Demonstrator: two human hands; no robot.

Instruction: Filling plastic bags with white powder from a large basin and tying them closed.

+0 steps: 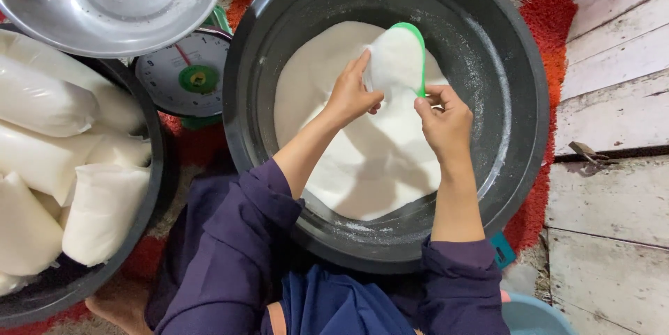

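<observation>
A big dark round basin (519, 119) in front of me holds a mound of white powder (369, 161). My right hand (444, 122) grips the handle of a green scoop (420, 46) heaped with the powder, held over the mound. My left hand (350, 95) rests on the left side of the scoop's heap, fingers against the powder.
To the left, a dark tub (143, 216) is filled with several sealed white bags (104, 209). A green dial scale (187, 74) stands behind it under a shiny metal bowl (111, 1). A red-orange rug (550, 21) lies beneath; white wooden floorboards (613, 98) run along the right.
</observation>
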